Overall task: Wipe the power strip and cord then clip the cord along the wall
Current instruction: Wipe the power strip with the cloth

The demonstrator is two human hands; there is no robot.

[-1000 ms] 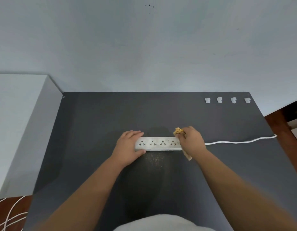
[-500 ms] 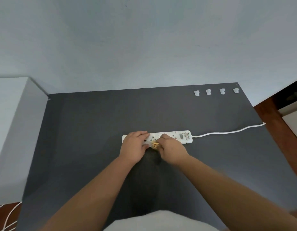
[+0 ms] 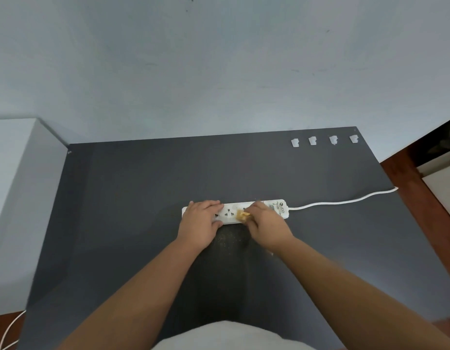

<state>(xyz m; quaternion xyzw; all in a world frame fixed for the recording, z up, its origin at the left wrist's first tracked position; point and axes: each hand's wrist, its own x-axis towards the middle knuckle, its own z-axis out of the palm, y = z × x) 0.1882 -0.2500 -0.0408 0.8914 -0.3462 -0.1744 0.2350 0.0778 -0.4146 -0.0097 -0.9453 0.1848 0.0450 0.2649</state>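
Closed around a yellow cloth (image 3: 242,214), the right hand (image 3: 267,227) presses it onto the middle of the power strip (image 3: 230,213). Left hand (image 3: 202,223), fingers flat, pins the strip's left end to the dark table (image 3: 123,198); the cord (image 3: 345,202) trails right.

I see both my forearms reaching forward, bare, converging toward the middle. My left hand (image 3: 201,223) lies palm down, fingers flat and together, thumb tucked along the near side. My right hand (image 3: 265,227) is curled into a loose fist, fingers pinched closed, knuckles up.
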